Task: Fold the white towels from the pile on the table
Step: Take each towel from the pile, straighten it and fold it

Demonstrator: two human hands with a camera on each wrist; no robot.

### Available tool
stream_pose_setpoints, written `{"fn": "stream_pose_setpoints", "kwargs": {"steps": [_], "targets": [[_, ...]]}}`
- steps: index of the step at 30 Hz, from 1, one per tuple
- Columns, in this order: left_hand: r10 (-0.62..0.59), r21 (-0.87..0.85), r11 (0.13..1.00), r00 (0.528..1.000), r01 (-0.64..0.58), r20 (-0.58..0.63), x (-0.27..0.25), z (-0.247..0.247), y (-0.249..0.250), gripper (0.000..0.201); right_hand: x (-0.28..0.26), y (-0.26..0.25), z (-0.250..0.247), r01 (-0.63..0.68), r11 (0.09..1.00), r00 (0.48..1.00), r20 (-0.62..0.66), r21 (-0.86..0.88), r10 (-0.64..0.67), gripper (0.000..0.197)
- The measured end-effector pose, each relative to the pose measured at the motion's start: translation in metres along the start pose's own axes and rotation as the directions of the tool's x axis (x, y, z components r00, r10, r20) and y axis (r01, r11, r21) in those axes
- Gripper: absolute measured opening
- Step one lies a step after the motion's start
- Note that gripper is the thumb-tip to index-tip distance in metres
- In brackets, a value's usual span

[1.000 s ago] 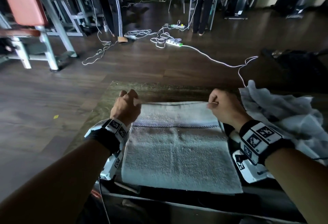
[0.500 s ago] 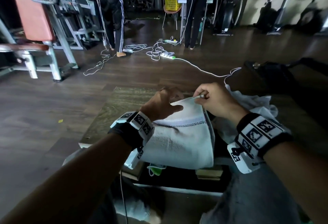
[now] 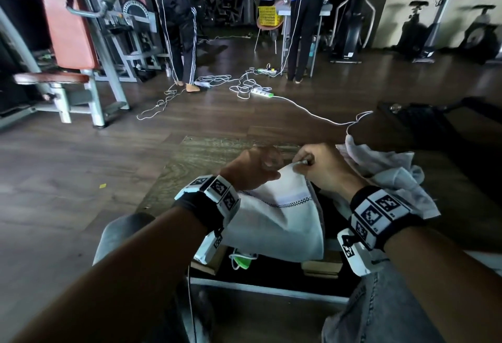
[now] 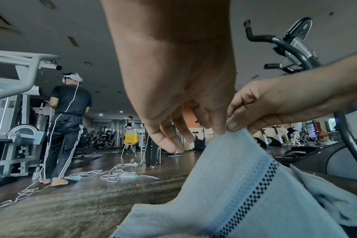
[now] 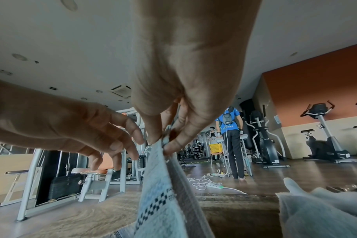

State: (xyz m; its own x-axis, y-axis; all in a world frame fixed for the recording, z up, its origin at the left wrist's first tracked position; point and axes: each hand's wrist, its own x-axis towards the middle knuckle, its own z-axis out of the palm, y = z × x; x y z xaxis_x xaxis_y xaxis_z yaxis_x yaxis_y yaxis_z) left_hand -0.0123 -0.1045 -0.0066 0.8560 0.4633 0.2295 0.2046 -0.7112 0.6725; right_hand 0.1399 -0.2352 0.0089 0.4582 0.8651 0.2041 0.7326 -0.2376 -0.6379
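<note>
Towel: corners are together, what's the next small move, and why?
Probably lower the towel onto the table and smooth it. The right hand pinches both corners, the left hand has fingers loose beside them, and the cloth hangs doubled.

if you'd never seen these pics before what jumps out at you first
First, the two hands meeting at the centre over the table: the right hand pinches the corner of a white towel with a dark checked stripe, while the left hand hovers beside it, fingers loose. To the right lies the crumpled pile of towels. Behind, white cables sprawl over the dark floor.
</note>
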Motion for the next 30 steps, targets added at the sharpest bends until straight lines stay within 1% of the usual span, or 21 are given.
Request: {"fn": "stream_pose_setpoints", "kwargs": {"steps": [3,5,7,10,13,17,20,23,25,28,30], "targets": [[-0.007,0.002,1.000,1.000,0.007,0.017,0.008,0.003,-0.003,0.024,0.007,0.003,0.005,0.001,0.999,1.000,-0.006,0.032,-0.001,0.017],[0.015,-0.004,1.000,1.000,-0.015,-0.007,0.017,0.009,-0.009,0.022,0.012,0.008,0.012,-0.006,0.998,1.000,0.004,0.057,0.006,0.016],[0.029,-0.002,1.000,0.999,-0.029,-0.046,0.024,0.020,-0.015,0.017,0.017,0.014,0.023,0.007,0.998,1.000,0.020,0.063,-0.008,0.020],[-0.024,-0.029,0.999,0.994,0.021,-0.102,0.033,0.032,-0.028,0.012,0.025,0.022,0.036,0.019,0.999,1.000,0.020,0.040,-0.019,0.024],[-0.051,-0.045,0.998,0.991,0.046,-0.122,0.039,0.038,-0.043,0.007,0.029,0.027,0.043,0.022,0.998,0.999,0.033,0.058,-0.024,0.020],[-0.060,-0.047,0.997,0.991,0.054,-0.116,0.044,0.044,-0.062,0.005,0.035,0.034,0.053,0.016,0.997,0.997,0.074,0.071,-0.022,0.025],[-0.080,-0.045,0.996,0.992,0.076,-0.102,0.047,0.048,-0.075,0.009,0.041,0.042,0.060,0.004,0.999,0.994,0.108,0.051,-0.009,0.033],[-0.078,-0.026,0.997,0.996,0.077,-0.048,0.056,0.049,-0.075,0.008,0.045,0.050,0.065,-0.034,0.997,0.998,0.050,0.070,0.030,0.026],[-0.051,-0.021,0.999,0.998,0.050,-0.037,0.060,0.048,-0.070,0.017,0.047,0.053,0.068,-0.060,0.992,0.998,0.018,0.113,0.058,0.023],[-0.027,-0.026,0.999,0.999,0.026,-0.041,0.061,0.048,-0.070,0.011,0.051,0.059,0.071,-0.073,0.991,0.997,0.032,0.116,0.070,0.023],[-0.027,-0.041,0.999,0.998,0.025,-0.051,0.059,0.048,-0.073,0.010,0.052,0.062,0.073,-0.086,0.985,0.996,0.043,0.149,0.081,0.023]]}}
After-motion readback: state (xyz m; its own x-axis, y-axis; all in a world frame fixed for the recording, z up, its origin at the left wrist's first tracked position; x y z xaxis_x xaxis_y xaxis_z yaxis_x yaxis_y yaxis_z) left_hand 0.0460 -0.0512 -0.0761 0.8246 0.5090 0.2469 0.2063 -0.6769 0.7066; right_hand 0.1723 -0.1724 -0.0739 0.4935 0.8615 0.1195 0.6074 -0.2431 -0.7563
